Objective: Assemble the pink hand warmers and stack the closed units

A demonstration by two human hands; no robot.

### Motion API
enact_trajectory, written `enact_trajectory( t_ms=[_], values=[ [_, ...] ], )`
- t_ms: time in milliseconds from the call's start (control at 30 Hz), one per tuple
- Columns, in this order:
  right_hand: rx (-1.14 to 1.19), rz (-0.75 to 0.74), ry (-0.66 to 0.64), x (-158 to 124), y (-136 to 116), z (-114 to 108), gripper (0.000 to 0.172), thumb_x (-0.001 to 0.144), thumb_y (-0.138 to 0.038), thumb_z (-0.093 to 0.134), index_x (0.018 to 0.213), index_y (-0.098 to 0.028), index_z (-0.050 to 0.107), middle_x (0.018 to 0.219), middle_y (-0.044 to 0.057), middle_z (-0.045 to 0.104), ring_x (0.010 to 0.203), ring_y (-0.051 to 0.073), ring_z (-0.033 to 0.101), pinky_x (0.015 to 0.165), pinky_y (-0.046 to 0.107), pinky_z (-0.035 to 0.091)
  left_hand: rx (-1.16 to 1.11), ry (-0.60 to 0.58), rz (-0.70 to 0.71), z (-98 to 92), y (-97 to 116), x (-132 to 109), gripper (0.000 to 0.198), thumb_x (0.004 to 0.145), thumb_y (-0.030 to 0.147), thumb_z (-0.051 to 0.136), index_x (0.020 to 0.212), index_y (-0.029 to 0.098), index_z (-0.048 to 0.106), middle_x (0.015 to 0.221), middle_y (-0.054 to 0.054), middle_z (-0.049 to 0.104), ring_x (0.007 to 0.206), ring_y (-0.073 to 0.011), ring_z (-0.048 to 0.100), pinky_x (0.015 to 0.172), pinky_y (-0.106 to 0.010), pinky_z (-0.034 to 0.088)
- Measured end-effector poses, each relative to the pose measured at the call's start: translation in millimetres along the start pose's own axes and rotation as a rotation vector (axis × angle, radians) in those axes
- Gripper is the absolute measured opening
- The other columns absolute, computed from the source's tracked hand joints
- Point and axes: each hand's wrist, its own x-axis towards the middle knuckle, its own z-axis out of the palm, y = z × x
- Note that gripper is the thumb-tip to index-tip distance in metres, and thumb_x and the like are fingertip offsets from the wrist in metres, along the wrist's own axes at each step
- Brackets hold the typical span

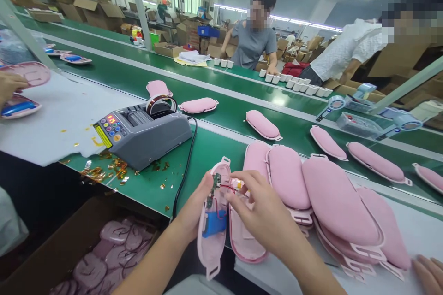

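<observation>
My left hand (195,200) grips the edge of an opened pink plastic shell (212,253), held tilted above the table's front edge. Inside it are a green circuit board (213,189) and a blue battery (214,223). Thin red wires (226,187) run from the board toward the second pink half (247,244), which lies just to the right. My right hand (258,198) is over that half, thumb and fingers bent together around the wires near a bit of yellow tape (239,184). The exact pinch point is partly hidden by the fingers.
Stacked pink padded covers (341,198) stand close on the right. A grey tape dispenser (148,133) with a black cable sits left, amber tape scraps (110,170) around it. Pink parts fill a box (107,253) below. Other people's hands show at both edges; pink pieces lie on the green conveyor (228,124).
</observation>
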Motion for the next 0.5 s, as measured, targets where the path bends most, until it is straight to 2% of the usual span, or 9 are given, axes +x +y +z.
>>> enact_trajectory(
  t_ms=[100, 167, 200, 267, 333, 400, 500],
  values=[
    [-0.175, 0.094, 0.280, -36.7, 23.4, 12.4, 0.038, 0.087, -0.036, 0.048, 0.123, -0.023, 0.049, 0.116, 0.012, 0.056, 0.107, 0.031, 0.053, 0.087, 0.045, 0.044, 0.156, 0.137, 0.029, -5.9, 10.6, -5.0, 0.058, 0.081, 0.052, 0.062, 0.130, 0.023, 0.050, 0.131, -0.011, 0.058, 0.115, -0.0280, 0.058, 0.095, -0.037, 0.047],
    [-0.256, 0.250, 0.364, -59.6, 36.6, 24.3, 0.047, 0.087, -0.039, 0.047, 0.131, -0.021, 0.042, 0.113, 0.015, 0.058, 0.103, 0.034, 0.056, 0.081, 0.048, 0.046, 0.276, 0.191, 0.057, -14.5, 16.6, -11.0, 0.065, 0.079, 0.044, 0.067, 0.137, 0.032, 0.041, 0.143, -0.006, 0.048, 0.123, -0.0271, 0.052, 0.097, -0.035, 0.045],
    [-0.245, 0.319, 0.343, -68.6, 41.0, 30.1, 0.052, 0.087, -0.039, 0.047, 0.135, -0.021, 0.037, 0.110, 0.015, 0.060, 0.097, 0.034, 0.059, 0.075, 0.047, 0.048, 0.317, 0.153, 0.052, -19.7, 19.2, -14.2, 0.075, 0.076, 0.039, 0.072, 0.140, 0.036, 0.034, 0.147, -0.004, 0.043, 0.125, -0.0278, 0.050, 0.097, -0.035, 0.045],
    [-0.161, 0.413, 0.258, -80.0, 45.1, 38.6, 0.057, 0.087, -0.037, 0.046, 0.140, -0.025, 0.030, 0.100, 0.010, 0.064, 0.081, 0.031, 0.064, 0.062, 0.041, 0.048, 0.394, -0.015, 0.008, -29.3, 23.6, -19.5, 0.100, 0.067, 0.028, 0.079, 0.145, 0.040, 0.017, 0.151, -0.004, 0.035, 0.127, -0.0297, 0.047, 0.095, -0.036, 0.046],
    [-0.090, 0.442, 0.220, -83.7, 45.2, 40.9, 0.057, 0.086, -0.035, 0.046, 0.141, -0.028, 0.030, 0.090, 0.005, 0.066, 0.068, 0.026, 0.063, 0.056, 0.036, 0.046, 0.517, -0.118, -0.010, -34.1, 26.1, -21.9, 0.111, 0.063, 0.022, 0.081, 0.146, 0.039, 0.009, 0.152, -0.005, 0.033, 0.127, -0.0288, 0.047, 0.095, -0.034, 0.045],
    [-0.064, 0.418, 0.265, -83.1, 44.0, 38.3, 0.053, 0.085, -0.038, 0.047, 0.137, -0.026, 0.038, 0.081, 0.003, 0.063, 0.062, 0.023, 0.060, 0.056, 0.034, 0.046, 0.680, -0.030, 0.041, -31.7, 26.0, -21.2, 0.104, 0.065, 0.023, 0.079, 0.145, 0.037, 0.013, 0.147, -0.005, 0.039, 0.122, -0.0262, 0.051, 0.094, -0.031, 0.044],
    [0.029, 0.342, 0.322, -81.6, 41.3, 36.2, 0.045, 0.085, -0.043, 0.047, 0.124, -0.021, 0.051, 0.076, 0.004, 0.062, 0.063, 0.022, 0.059, 0.057, 0.033, 0.048, 0.837, 0.286, 0.227, -19.2, 21.1, -16.9, 0.074, 0.068, 0.025, 0.074, 0.132, 0.029, 0.038, 0.125, -0.005, 0.056, 0.107, -0.0247, 0.057, 0.088, -0.031, 0.042]
  ],
)
